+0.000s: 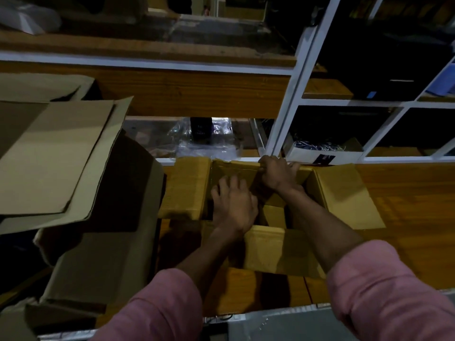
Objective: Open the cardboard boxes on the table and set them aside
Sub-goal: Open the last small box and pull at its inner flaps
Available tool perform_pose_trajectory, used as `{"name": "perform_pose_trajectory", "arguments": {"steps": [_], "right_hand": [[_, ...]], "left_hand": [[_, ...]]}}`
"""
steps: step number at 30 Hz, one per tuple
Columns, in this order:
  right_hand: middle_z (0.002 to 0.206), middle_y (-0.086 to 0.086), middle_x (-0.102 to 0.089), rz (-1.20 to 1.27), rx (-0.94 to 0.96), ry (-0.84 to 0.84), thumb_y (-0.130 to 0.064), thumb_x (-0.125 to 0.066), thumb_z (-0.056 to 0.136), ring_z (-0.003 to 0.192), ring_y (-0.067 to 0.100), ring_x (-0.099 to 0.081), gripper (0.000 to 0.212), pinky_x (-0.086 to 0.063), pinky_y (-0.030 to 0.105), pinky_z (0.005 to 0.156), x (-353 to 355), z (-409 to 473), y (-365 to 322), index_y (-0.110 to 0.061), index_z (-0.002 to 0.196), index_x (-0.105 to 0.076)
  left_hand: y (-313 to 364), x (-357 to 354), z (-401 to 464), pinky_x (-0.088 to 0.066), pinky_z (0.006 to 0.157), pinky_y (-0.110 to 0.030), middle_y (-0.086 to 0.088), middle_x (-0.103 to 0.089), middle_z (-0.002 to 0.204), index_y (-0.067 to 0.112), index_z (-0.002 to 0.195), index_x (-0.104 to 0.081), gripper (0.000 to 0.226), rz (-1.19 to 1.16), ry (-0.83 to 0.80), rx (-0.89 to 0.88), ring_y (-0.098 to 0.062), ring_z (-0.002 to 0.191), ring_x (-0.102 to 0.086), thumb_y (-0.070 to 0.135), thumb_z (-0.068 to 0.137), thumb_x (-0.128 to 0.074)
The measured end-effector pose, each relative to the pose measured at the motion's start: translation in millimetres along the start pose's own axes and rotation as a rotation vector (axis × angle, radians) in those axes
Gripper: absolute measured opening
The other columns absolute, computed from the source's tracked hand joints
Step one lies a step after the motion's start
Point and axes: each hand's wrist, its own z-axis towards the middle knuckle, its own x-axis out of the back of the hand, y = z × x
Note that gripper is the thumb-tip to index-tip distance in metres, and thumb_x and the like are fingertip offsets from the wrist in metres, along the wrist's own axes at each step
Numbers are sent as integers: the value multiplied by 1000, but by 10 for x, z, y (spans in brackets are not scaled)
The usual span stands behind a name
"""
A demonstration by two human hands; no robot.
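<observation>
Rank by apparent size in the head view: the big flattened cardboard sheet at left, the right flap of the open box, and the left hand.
1. Flattened grey-brown cardboard sheet, clearly largest.
2. Right flap of the open yellow-brown cardboard box.
3. Left hand, smallest.

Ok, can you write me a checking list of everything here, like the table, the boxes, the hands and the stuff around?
Surface: wooden table, bare wood on the right.
Job's things: open cardboard box, flaps spread out.
Clutter: pile of opened boxes at left.
Grippers: left hand lies flat inside the box; right hand grips the far flap.
Cables: nothing seen.
Surroundings: white-framed shelves behind; clear plastic wrap on a low shelf; pink sleeves.
</observation>
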Motion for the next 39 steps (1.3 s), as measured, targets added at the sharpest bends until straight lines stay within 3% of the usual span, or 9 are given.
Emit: {"name": "perform_pose_trajectory", "arguments": {"steps": [6,8,10,12,16,19,31,35,39], "right_hand": [[166,4,-9,73,48,-143,-25,-56,99,153,30,-5,59,-18,59,117,82,-549,18,-24,153,-30],[157,9,-32,108,74,-171,-27,-52,101,146,32,-26,41,-28,55,114,92,-808,97,-21,142,-45],[124,9,-63,195,106,-244,-30,-47,105,112,27,-58,23,-49,45,93,143,-1034,213,-18,119,-61],[92,4,-68,241,114,-294,-37,-43,106,83,20,-64,33,-51,37,72,228,-1255,314,-15,101,-67],[85,1,-66,223,172,-310,-54,-39,103,77,16,-61,48,-52,43,73,334,-1622,436,-16,95,-67],[103,0,-69,167,195,-308,-53,-53,98,92,17,-64,39,-53,44,82,304,-1778,469,-21,116,-66],[110,-5,-67,8,109,135,-37,-59,98,108,19,-59,21,-30,37,85,-9,-1958,408,-26,116,-62],[104,4,-66,42,66,289,-26,-79,85,99,29,-59,32,-43,42,84,-173,-2081,544,-20,115,-69],[117,9,-64,42,-45,424,-21,-85,77,112,31,-48,44,-44,49,89,-259,-2280,563,-18,118,-69]], "left_hand": [[-20,55,-96,-42,93,-38,-5,-58,117,16,116,-59,28,-112,43,-181,-22,110,-49,30,98,-43],[-26,60,-154,-45,88,-35,-4,-61,108,16,109,-62,22,-144,60,-236,-20,103,-55,25,98,-46],[-23,41,-197,-46,83,-33,-4,-64,102,14,104,-65,15,-148,89,-274,-20,96,-58,20,96,-53],[-18,16,-217,-46,84,-34,-4,-66,103,15,107,-67,17,-118,100,-323,-20,98,-60,20,94,-57],[-3,1,-247,-43,95,-37,-1,-66,113,20,115,-64,21,-12,88,-387,-20,110,-57,25,98,-53],[21,23,-304,-42,97,-39,-2,-65,116,20,118,-63,22,39,109,-370,-21,114,-55,26,98,-53],[-181,-75,-796,-32,114,-51,-6,-56,140,23,131,-57,41,126,57,-235,-30,142,-36,49,103,-42],[-313,-234,-1034,-15,113,-65,-14,-16,164,34,159,-13,85,190,-6,-28,-40,148,-12,49,93,-63],[-249,-224,-1114,-27,107,-60,-11,9,162,42,158,10,93,166,6,15,-40,141,-16,54,95,-57]]}}
